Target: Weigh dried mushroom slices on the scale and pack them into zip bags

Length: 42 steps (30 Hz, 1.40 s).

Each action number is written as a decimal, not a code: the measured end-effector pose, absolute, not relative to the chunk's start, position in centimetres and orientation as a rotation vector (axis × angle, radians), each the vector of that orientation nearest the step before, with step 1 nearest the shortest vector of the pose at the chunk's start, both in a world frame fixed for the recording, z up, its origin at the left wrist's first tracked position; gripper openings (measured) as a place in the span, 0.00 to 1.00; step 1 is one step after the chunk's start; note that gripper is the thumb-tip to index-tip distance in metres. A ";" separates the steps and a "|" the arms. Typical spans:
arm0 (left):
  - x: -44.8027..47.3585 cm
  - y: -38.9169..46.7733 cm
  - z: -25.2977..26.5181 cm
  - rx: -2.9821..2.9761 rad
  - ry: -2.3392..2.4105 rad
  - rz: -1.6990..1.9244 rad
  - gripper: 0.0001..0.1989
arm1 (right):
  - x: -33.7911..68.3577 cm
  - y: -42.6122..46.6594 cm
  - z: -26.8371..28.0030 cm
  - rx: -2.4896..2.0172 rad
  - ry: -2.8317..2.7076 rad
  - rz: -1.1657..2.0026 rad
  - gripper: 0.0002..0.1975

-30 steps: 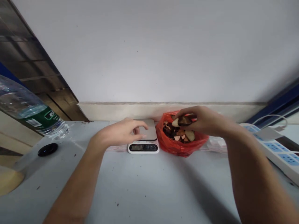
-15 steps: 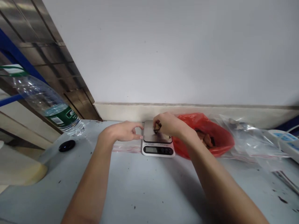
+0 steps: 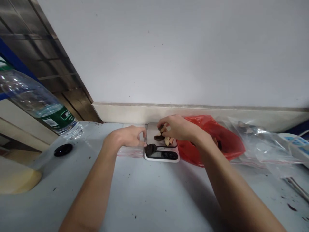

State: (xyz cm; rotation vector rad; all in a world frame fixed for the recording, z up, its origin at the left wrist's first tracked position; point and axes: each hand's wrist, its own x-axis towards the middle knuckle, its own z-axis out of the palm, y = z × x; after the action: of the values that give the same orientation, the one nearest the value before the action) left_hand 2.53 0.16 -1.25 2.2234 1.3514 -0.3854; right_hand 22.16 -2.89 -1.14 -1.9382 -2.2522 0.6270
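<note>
A small white kitchen scale with a metal plate stands near the wall, its display facing me. Brown and pale dried slices lie on the plate. A dark dried piece rests over the plate's front left edge and part of the display. My right hand is above the plate, its fingertips closed around a brown dried piece. At the scale's left side, my left hand has thumb and finger curved apart with nothing between them; the thumb tip is close to the dark piece.
Right of the scale sits an open red plastic bag with brown pieces inside, partly behind my right forearm. Clear plastic bags lie beyond it. A water bottle, a black oval object and a pale container are at the left.
Dried slices and the dark piece now lie on the scale, where the plate showed bare metal around my right fingers. Both hands stay nearly in place; the view has shifted slightly.
</note>
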 end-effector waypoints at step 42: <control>1.3 0.4 -0.2 2.158 1.489 -0.583 0.22 | 29.9 -7.4 2.5 -2.088 -1.930 0.294 0.04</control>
State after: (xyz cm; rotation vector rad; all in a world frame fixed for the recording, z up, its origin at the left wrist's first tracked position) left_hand 1.28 0.41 -0.21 2.1582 1.4891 -0.5834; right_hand 29.93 -7.38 2.53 -2.0882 -1.9297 0.2941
